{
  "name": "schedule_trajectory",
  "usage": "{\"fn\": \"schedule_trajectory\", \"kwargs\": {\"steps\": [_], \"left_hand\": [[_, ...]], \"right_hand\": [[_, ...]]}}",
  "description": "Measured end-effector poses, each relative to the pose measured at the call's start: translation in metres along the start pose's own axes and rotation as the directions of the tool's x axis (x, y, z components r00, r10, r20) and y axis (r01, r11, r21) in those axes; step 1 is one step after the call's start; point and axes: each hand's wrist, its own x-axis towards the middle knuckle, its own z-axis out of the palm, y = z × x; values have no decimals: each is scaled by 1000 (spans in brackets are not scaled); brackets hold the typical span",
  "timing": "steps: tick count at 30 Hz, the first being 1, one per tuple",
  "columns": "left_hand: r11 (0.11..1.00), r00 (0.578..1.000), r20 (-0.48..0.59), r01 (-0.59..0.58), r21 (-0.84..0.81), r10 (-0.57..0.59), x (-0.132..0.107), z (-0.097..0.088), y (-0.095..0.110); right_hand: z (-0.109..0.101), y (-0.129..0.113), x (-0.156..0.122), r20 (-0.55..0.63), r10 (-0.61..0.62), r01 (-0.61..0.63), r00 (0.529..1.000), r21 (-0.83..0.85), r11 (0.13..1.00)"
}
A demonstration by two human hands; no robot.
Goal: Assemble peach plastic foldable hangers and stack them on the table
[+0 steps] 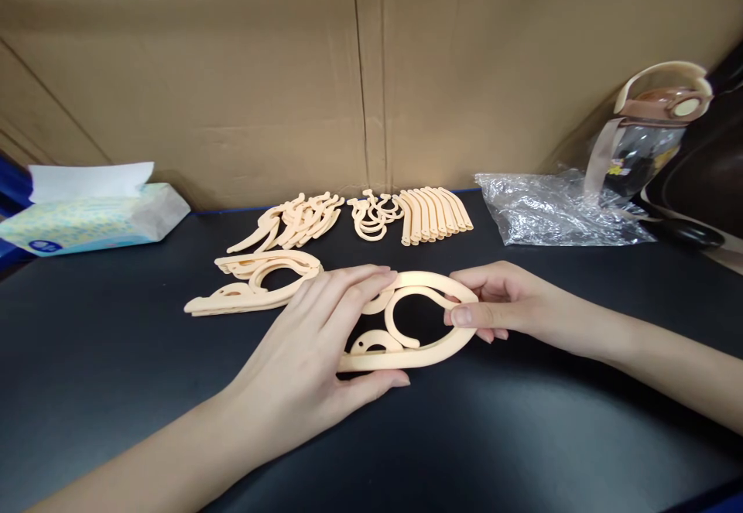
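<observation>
A cream plastic folding hanger (426, 357), folded with its hook curled inside the arms, is held just over the dark table. My right hand (502, 304) pinches its rounded end between thumb and fingers. Across its other end lies my left hand (325, 335), fingers over the far arm and thumb along the near side; that end is partly hidden by the palm. Beyond my left hand, more folded hangers (279, 296) lie on the table. Farther back are loose parts: a pile of arm pieces (313, 219), several hooks (371, 223) and a row of curved arm pieces (435, 215).
A tissue pack (110, 215) sits at the left on the black tabletop (116, 358). Crumpled clear plastic bags (539, 207) lie at the right, beside a drinking bottle (650, 141) with a strap and handle. A cardboard wall (244, 80) stands along the back.
</observation>
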Motion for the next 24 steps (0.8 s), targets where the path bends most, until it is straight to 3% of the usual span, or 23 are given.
{"fn": "schedule_trajectory", "kwargs": {"steps": [24], "left_hand": [[997,997,-32,-72,14,73,1,1,0]], "right_hand": [[0,4,1,50,-6,5,999,17,1000]]}}
